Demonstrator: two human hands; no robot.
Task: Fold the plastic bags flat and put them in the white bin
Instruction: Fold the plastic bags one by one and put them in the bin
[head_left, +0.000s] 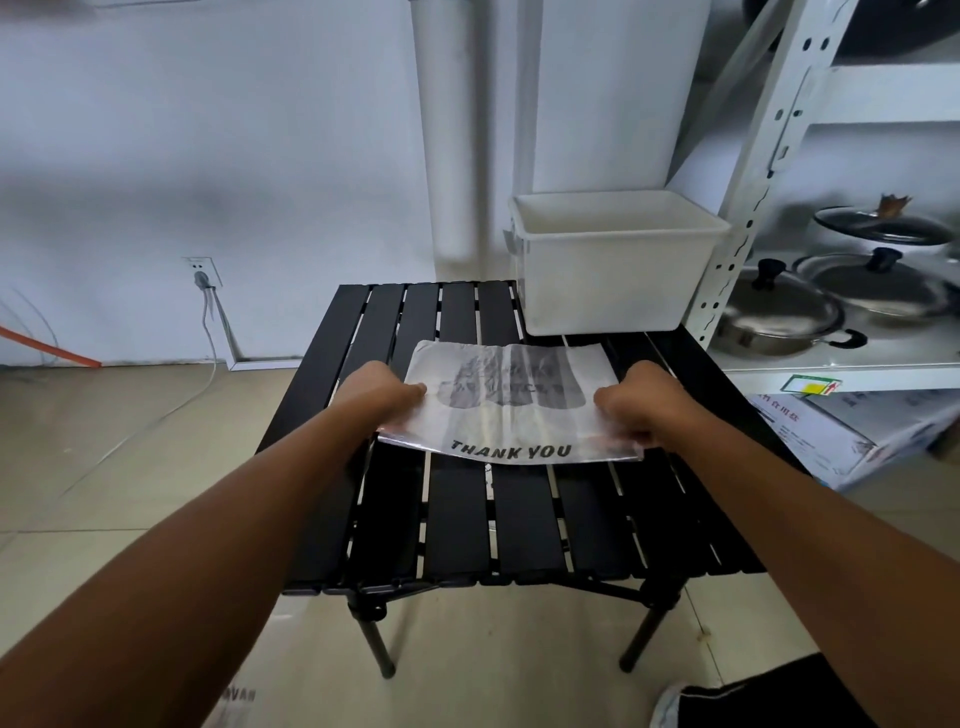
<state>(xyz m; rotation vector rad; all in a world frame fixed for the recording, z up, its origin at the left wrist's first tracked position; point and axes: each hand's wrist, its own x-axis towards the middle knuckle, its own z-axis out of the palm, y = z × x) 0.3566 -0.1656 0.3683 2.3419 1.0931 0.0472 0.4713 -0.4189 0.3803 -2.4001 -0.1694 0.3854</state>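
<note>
Forearms: two bare forearms are reaching from the camera toward the rectangular white plastic bin (608, 291).
Left hand: the left hand (387, 397) is working in front of the bin and off to its left, its curled fingers pinching the left edge of the thin translucent white plastic bag (498, 415).
Right hand: the right hand (636, 402) is sitting straight in front of the bin, its fingers curling round the bag's right edge.
Bag: printed "THANK YOU", it is lying spread just in front of the bin, not in it, with its near edge sitting slightly raised.
Bin: it is standing open-topped.
Desk: the black slatted folding desk (519, 519) is carrying both bin and bag.
Handling: the film is probably behaving as very light, limp and slippery, trapping air and springing open unless pressed.
Hold: pinching opposite edges is likely giving the most control. Flat palms should be serving better for setting each crease.
</note>
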